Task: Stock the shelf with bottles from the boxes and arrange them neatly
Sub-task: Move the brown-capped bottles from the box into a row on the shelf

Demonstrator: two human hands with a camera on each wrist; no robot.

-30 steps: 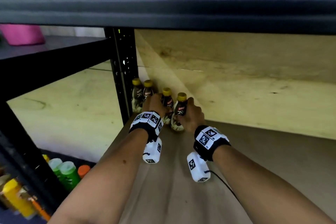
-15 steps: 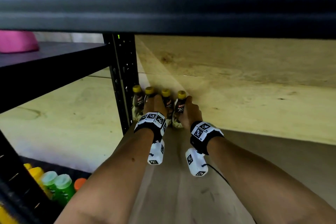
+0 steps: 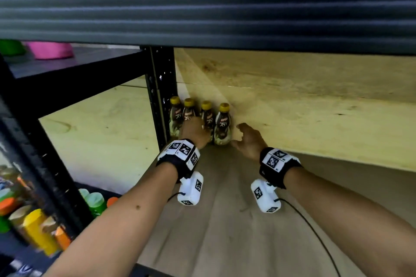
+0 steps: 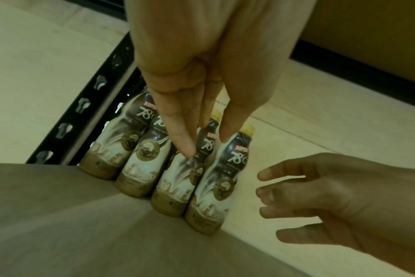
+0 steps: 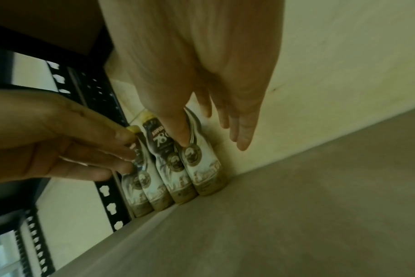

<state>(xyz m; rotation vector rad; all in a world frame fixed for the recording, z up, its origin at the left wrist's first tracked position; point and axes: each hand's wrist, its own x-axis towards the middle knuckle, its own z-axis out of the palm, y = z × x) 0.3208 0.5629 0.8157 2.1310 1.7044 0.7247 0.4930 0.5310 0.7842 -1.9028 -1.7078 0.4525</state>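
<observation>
Several brown coffee bottles with yellow caps stand in a tight row at the shelf's back left corner, against the plywood back wall. My left hand reaches to the row with straight fingers; in the left wrist view a fingertip touches the third bottle. My right hand hovers just right of the end bottle, fingers spread and relaxed, holding nothing. In the right wrist view the row stands below my right hand, and my left hand touches the bottles from the left.
A black perforated upright stands just left of the row. The dark upper shelf beam hangs low overhead. The grey shelf board stretches to the right. Coloured bottles sit lower left; a pink container is on the neighbouring shelf.
Both hands were wrapped around bottles in the row. My right hand has let go and drawn off to the right; my left hand's fingers have straightened and still touch the bottles.
</observation>
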